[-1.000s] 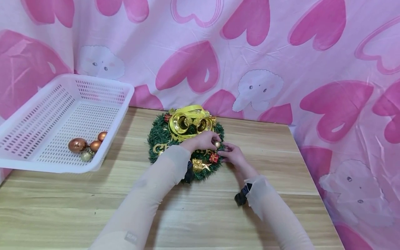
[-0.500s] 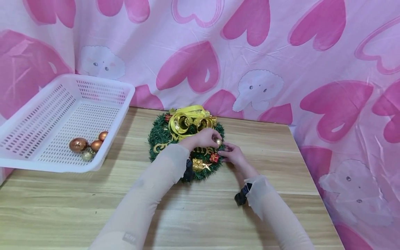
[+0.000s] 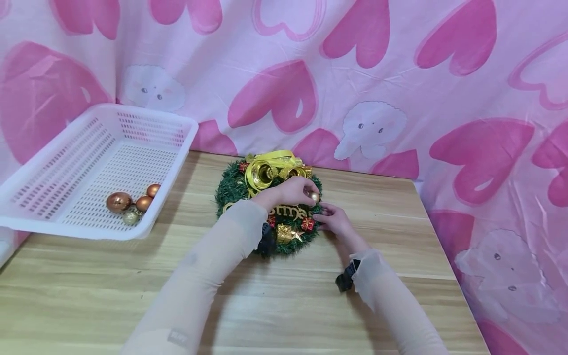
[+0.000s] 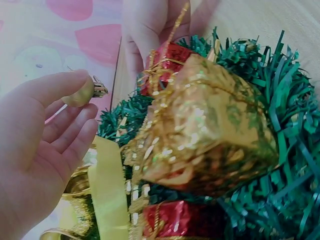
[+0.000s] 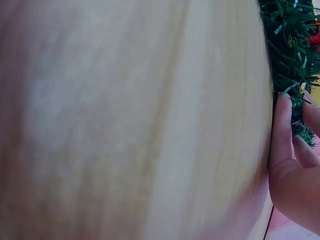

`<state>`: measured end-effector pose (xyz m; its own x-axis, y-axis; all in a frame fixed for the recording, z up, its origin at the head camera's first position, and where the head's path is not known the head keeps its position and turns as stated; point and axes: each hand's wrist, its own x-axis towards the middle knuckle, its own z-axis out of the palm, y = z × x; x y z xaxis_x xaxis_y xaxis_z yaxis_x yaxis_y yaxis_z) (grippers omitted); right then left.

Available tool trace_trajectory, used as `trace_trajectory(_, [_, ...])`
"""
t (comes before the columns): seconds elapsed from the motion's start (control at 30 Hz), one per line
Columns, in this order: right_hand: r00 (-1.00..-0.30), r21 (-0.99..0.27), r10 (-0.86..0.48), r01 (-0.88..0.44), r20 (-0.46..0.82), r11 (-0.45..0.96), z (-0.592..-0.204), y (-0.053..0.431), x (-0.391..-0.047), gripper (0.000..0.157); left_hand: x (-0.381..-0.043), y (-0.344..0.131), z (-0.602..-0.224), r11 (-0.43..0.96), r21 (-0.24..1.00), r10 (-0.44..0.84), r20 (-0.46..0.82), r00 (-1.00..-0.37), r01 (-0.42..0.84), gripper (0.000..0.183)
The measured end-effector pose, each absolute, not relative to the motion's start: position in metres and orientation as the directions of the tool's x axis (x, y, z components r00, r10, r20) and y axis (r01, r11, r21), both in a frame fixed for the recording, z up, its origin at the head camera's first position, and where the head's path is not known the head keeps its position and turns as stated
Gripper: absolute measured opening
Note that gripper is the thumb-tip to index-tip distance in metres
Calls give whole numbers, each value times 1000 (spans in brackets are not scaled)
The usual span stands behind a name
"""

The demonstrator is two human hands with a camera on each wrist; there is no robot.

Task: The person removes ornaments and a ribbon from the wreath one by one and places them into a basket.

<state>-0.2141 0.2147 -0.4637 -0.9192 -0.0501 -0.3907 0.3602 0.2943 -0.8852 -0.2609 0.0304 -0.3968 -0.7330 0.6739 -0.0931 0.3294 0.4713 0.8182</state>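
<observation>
On the wooden table lies a green tinsel Christmas wreath (image 3: 229,190) with gold bells (image 3: 261,173), a yellow ribbon, gold lettering and small wrapped gift boxes (image 4: 215,120). My left hand (image 3: 296,191) reaches over the wreath and pinches a small gold bauble (image 3: 315,197) between thumb and fingers. In the left wrist view the bauble's metal cap and loop point away from the palm. My right hand (image 3: 338,225) grips the wreath's right edge, thumb and fingers on either side of the tinsel (image 5: 290,55). Part of the lettering is hidden behind my left hand and sleeve.
A white perforated plastic basket (image 3: 175,170) stands at the left of the table. Several copper and gold baubles (image 3: 119,202) lie in its near right corner. A pink heart-patterned cloth (image 3: 377,88) hangs behind the table and along its right side.
My left hand has moved slightly away and to the right along the wreath, carrying the bauble. The right hand stays at the wreath's edge. The head view has shifted a little.
</observation>
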Motion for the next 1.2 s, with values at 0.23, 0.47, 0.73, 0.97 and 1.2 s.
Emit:
trace_trajectory(0.23, [-917,-878,-44,364,-396,312,-465,216,-215,62,-258,23,-385,477,809,668,-80,-740,344,31])
trace_trajectory(0.47, [-917,-881,-49,363,-395,302,-467,216,-216,63,-257,14,-379,484,795,668,-64,-741,367,36])
trace_trajectory(0.73, [-916,-887,-58,367,-397,281,-467,217,-215,63,-256,1,-368,458,810,652,-25,-758,367,35])
trace_trajectory(0.97, [-915,-888,-77,361,-397,284,-466,218,-214,65,-259,-14,-362,432,826,635,6,-773,362,33])
trace_trajectory(1.2, [-916,-890,-75,360,-394,280,-466,218,-215,65,-261,-33,-355,426,842,599,12,-801,331,35])
